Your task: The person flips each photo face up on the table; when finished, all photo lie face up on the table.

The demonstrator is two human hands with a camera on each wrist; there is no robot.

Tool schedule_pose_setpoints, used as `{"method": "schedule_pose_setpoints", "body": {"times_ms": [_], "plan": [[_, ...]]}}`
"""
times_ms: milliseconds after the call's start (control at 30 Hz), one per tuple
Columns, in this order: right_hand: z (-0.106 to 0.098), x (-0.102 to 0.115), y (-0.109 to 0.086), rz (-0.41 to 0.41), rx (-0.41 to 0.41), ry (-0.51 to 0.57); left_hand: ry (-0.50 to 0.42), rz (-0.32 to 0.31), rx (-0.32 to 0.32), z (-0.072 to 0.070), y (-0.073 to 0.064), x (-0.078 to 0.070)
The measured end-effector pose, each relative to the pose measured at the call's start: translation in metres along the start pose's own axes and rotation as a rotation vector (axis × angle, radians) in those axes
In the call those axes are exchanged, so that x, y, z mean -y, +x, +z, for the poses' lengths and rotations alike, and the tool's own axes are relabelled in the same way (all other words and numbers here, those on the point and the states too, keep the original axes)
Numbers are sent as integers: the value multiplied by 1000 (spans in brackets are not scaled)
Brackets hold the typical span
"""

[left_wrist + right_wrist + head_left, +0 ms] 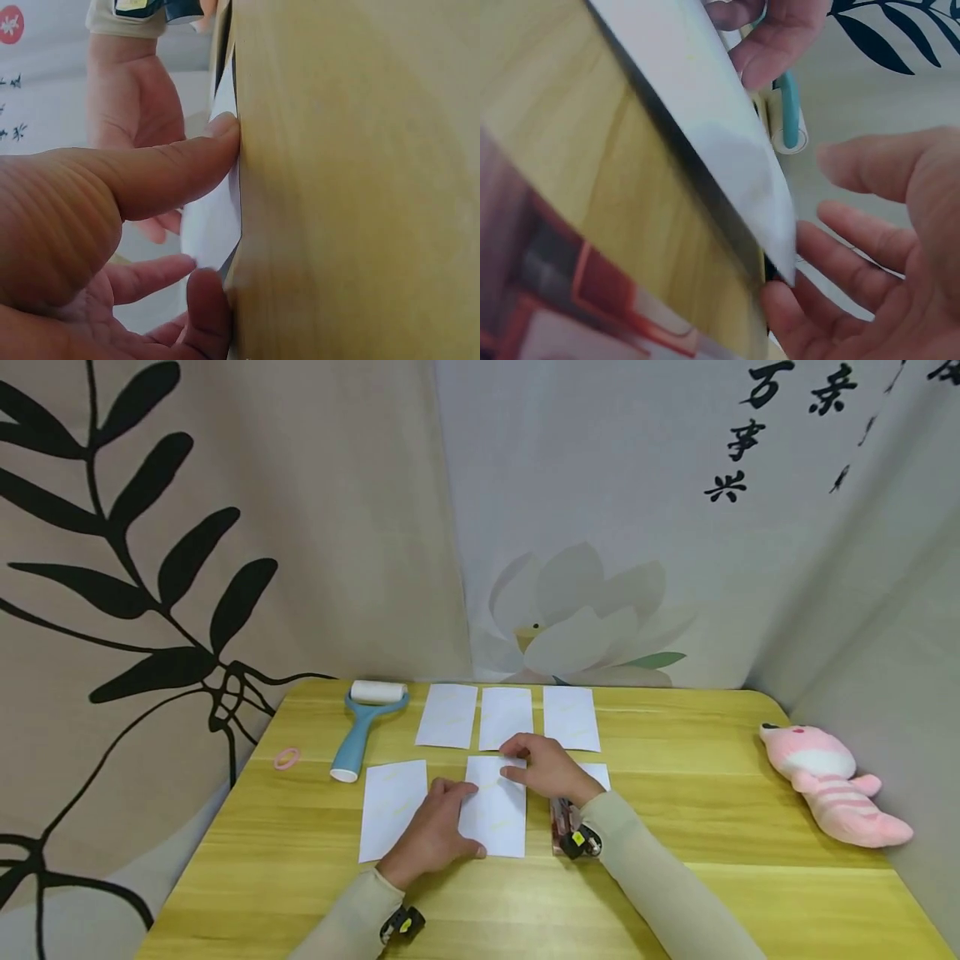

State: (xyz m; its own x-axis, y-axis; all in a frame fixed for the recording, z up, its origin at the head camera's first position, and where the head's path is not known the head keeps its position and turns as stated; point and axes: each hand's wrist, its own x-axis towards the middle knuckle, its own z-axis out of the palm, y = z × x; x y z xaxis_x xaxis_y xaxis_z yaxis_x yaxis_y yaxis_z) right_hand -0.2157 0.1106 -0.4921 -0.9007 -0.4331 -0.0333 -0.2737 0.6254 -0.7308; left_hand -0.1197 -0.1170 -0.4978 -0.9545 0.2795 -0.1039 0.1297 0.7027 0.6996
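Observation:
A white card (493, 814) lies in the middle of the near row, faint yellow marks on its face. At its left side is my left hand (435, 831), thumb near the lower corner and fingers by the left edge. The left wrist view shows that thumb (176, 169) straight, its tip at the card's edge. My right hand (551, 767) is over the card's upper right corner. In the right wrist view its fingertips touch the corner of the card (727, 142), with the thumb held apart. A dark red printed item (558, 822) is partly hidden under my right wrist.
Several white cards stand in rows: one card (393, 810) left of my hand, three along the back, including the middle card (506, 714). A blue-handled lint roller (360, 735) and a pink ring (287, 758) lie left. A pink plush toy (836, 785) lies at the right edge.

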Motion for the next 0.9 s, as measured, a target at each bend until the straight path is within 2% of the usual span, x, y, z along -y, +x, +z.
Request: {"method": "schedule_pose_setpoints", "body": {"times_ms": [100,300,500,700,900], "plan": [[-1,-1,-3,1,-53,18,-18,3,1,1,-1,-1],[-2,-2,-5,-46,-85,53,-23,-28,7,-1,-3,-3],[-6,0,-11,-29,-107,95,-50,22,-22,-4,1,0],[-9,1,-20,31,-124,249,-193,45,-55,-7,5,3],[-11,-3,-31,61,-78,412,-313,2,-123,-10,8,3]]}}
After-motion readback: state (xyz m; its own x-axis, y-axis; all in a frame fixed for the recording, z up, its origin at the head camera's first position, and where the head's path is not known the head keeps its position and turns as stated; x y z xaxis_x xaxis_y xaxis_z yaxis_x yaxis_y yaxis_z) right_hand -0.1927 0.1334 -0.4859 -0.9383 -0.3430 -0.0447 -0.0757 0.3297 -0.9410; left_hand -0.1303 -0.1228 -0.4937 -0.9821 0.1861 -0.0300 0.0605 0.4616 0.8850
